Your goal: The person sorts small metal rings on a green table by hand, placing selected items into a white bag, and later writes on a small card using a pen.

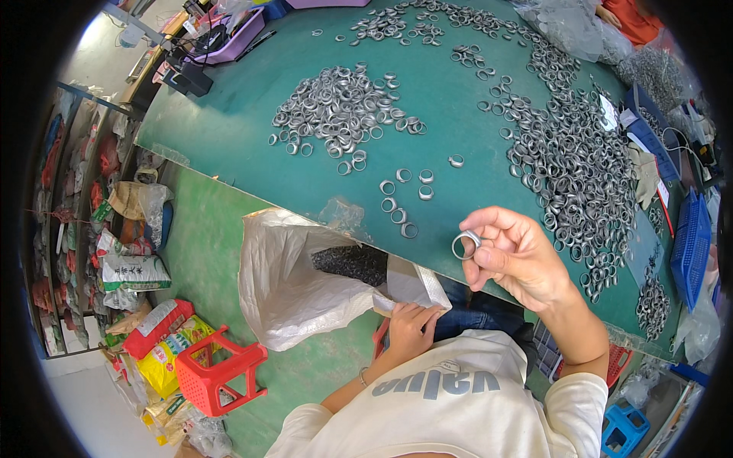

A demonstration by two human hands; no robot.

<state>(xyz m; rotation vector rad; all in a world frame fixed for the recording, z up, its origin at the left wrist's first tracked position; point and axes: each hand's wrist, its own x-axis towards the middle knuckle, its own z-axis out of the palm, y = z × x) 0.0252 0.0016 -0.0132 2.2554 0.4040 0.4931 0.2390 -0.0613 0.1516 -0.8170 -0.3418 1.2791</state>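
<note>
Between the thumb and fingers of my right hand [513, 256] is a single grey metal ring [456, 245], raised above the near edge of the green table. My left hand [413, 327] lies lower down, its fingers curled over the rim of a white woven sack [284, 301]. The sack gapes beside the table edge, and a dark mass of small pieces [351, 263] shows inside it. Several loose rings [425, 192] lie scattered on the table just beyond. A heap of rings [336, 107] sits farther left, and a much larger heap [573, 168] spreads along the right.
A blue basket [691, 237] and blue bins [649, 133] line the table's right side. A purple tray [233, 38] stands at the far left. On the green floor are a red stool [217, 370] and several bags [156, 328], near a filled shelf [76, 221]. Another person's hand [608, 17] shows at the far right.
</note>
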